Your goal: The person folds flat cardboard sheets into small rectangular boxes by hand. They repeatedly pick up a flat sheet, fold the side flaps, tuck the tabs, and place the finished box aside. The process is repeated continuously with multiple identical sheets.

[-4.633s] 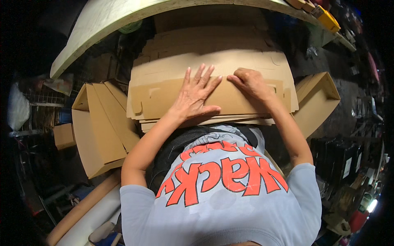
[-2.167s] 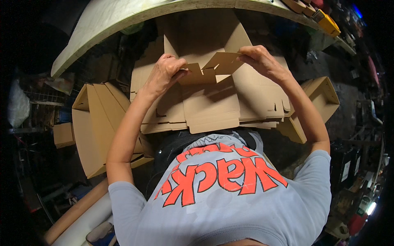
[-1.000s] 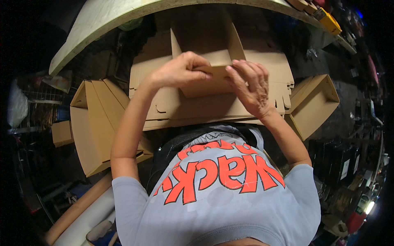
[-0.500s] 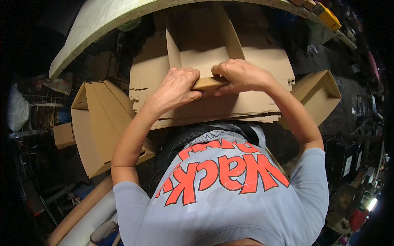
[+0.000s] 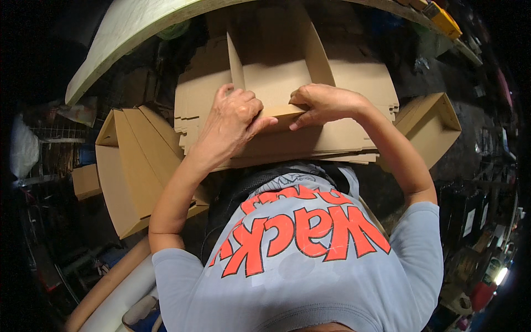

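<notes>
A brown cardboard box (image 5: pixel 276 74) with raised side walls lies in front of me on a stack of flat cardboard sheets (image 5: pixel 354 135). My right hand (image 5: pixel 326 104) pinches the near folded edge of the box between thumb and fingers, close to its right corner. At the left corner, my left hand (image 5: pixel 238 113) has its thumb lying along that same edge. Its fingers are apart and partly raised by the left wall, so the hand rests against the box without gripping it. The left fingertips are partly hidden behind the hand.
Folded cardboard boxes stand at my left (image 5: pixel 133 166) and my right (image 5: pixel 428 130). A pale curved table edge (image 5: pixel 110 44) runs across the far side, with a yellow tool (image 5: pixel 442 21) on its right end. Long rolls (image 5: pixel 119 288) lean at the lower left.
My left hand has loosened from the near edge, its fingers lifting and spreading toward the left wall. The box has shifted slightly to the right. My right hand keeps its pinch.
</notes>
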